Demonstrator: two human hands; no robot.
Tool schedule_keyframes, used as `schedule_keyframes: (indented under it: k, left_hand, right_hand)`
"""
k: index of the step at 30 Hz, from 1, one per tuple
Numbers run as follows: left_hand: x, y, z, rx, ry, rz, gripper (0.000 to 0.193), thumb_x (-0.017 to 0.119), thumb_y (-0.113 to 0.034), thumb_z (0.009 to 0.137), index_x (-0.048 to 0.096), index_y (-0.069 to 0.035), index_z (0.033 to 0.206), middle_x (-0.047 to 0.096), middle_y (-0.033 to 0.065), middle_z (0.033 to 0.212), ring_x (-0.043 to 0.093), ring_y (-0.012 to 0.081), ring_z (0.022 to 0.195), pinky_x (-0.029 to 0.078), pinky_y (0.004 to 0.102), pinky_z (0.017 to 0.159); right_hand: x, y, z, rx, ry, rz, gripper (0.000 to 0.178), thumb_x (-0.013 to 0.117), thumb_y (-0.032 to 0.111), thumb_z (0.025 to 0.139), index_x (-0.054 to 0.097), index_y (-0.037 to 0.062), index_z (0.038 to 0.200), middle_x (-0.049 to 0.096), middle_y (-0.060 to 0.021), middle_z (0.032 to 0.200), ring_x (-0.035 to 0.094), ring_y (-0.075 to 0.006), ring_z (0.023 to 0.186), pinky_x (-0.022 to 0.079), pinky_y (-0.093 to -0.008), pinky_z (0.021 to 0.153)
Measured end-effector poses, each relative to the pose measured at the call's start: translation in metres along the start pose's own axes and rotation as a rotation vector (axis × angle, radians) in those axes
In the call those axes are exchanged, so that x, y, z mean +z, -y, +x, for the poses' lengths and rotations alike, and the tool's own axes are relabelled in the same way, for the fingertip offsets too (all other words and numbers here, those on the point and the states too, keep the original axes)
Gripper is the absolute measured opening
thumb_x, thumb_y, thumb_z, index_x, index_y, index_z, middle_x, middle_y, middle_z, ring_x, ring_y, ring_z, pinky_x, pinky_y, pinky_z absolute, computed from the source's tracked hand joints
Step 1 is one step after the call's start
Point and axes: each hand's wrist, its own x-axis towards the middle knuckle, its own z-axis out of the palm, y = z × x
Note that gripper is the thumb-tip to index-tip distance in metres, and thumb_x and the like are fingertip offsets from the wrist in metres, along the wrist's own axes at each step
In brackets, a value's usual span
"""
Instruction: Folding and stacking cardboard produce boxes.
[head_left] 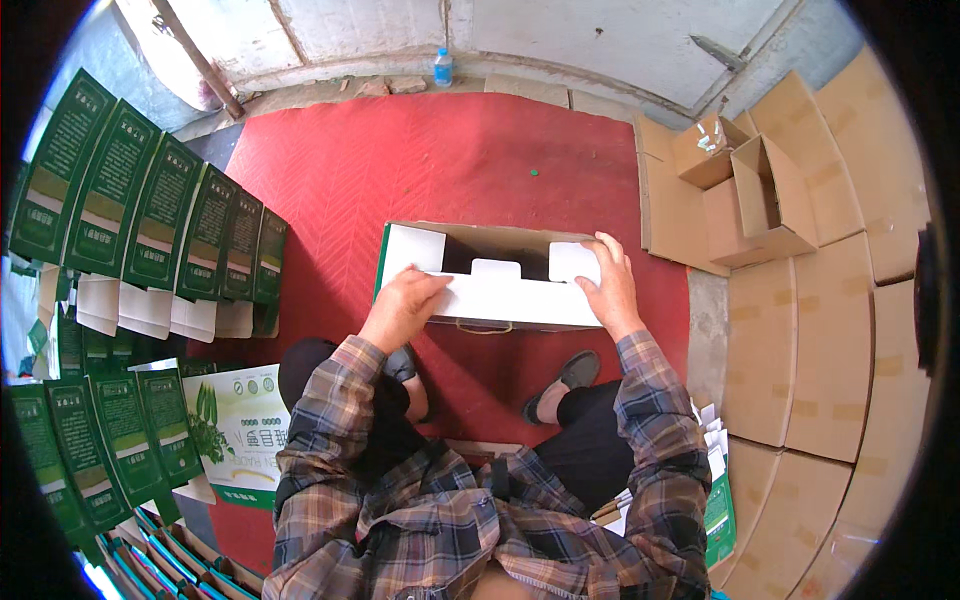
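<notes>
In front of me a gift carton (pixel 510 299), white inside with a green outer edge, stands with its top partly uncovered and a dark gap behind its near flap. This long white flap carries a small tab, and a cord handle (pixel 484 327) shows below it. My left hand (pixel 403 307) pinches the flap's left end, fingers bent over the white card. At the opposite end my right hand (pixel 614 287) grips the corner, its thumb by the white side flap (pixel 573 262) and its fingers along the outer side. The carton's lower part is hidden.
Green cartons (pixel 150 200) stand in rows at my left, beside a flat printed white panel (pixel 240 425). Brown cardboard boxes (pixel 765 340) line the right, with an open box (pixel 765 195) among them. A blue bottle (pixel 443 67) stands by the far wall, beyond the red mat (pixel 330 170).
</notes>
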Motion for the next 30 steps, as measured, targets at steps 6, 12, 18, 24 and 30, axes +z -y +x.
schedule_keyframes:
  k: [6, 12, 18, 24, 30]
  left_hand:
    - [-0.004, 0.023, 0.008, -0.421, -0.412, -0.526, 0.021, 0.06, -0.003, 0.084, 0.065, -0.004, 0.104, 0.066, 0.0114, 0.088, 0.064, 0.0161, 0.078, 0.051, 0.0288, 0.074]
    - [-0.005, 0.037, 0.015, -0.314, -0.33, 0.065, 0.078, 0.081, -0.024, 0.067, 0.044, -0.008, 0.134, 0.033, 0.0201, 0.14, 0.034, 0.0376, 0.127, 0.04, 0.0469, 0.098]
    - [-0.005, 0.024, 0.022, -0.451, -0.15, 0.046, 0.088, 0.085, -0.023, 0.059, 0.044, -0.012, 0.136, 0.03, 0.0202, 0.14, 0.039, 0.0406, 0.122, 0.041, 0.048, 0.099]
    - [-0.008, -0.002, 0.033, -0.54, -0.134, 0.141, 0.082, 0.086, -0.021, 0.056, 0.049, -0.013, 0.129, 0.036, 0.0181, 0.134, 0.043, 0.0379, 0.117, 0.047, 0.0469, 0.093]
    - [0.001, -0.003, 0.031, -0.579, -0.2, 0.219, 0.072, 0.085, -0.02, 0.055, 0.053, -0.011, 0.119, 0.039, 0.0164, 0.13, 0.045, 0.037, 0.117, 0.049, 0.0478, 0.089]
  right_hand:
    - [0.004, -0.002, -0.003, 0.065, -0.083, 0.169, 0.054, 0.076, 0.002, 0.067, 0.051, 0.008, 0.114, 0.052, -0.0104, 0.125, 0.051, -0.0313, 0.114, 0.044, -0.0396, 0.094]
    - [0.003, -0.008, -0.01, -0.112, -0.054, 0.052, 0.05, 0.072, 0.0, 0.07, 0.056, 0.0093, 0.117, 0.053, -0.0103, 0.126, 0.051, -0.0315, 0.114, 0.044, -0.0394, 0.095]
    - [0.001, 0.001, -0.008, -0.059, -0.008, -0.057, 0.057, 0.074, 0.019, 0.072, 0.053, 0.0091, 0.124, 0.048, -0.0123, 0.128, 0.048, -0.033, 0.113, 0.044, -0.0411, 0.094]
    - [0.005, 0.027, -0.01, 0.064, -0.008, -0.163, 0.077, 0.084, 0.031, 0.061, 0.049, 0.0076, 0.126, 0.042, -0.0145, 0.128, 0.044, -0.0354, 0.114, 0.044, -0.0433, 0.092]
    - [0.016, 0.033, -0.006, 0.107, -0.06, -0.211, 0.077, 0.087, 0.028, 0.056, 0.05, 0.0077, 0.121, 0.042, -0.015, 0.125, 0.043, -0.0355, 0.112, 0.043, -0.0442, 0.092]
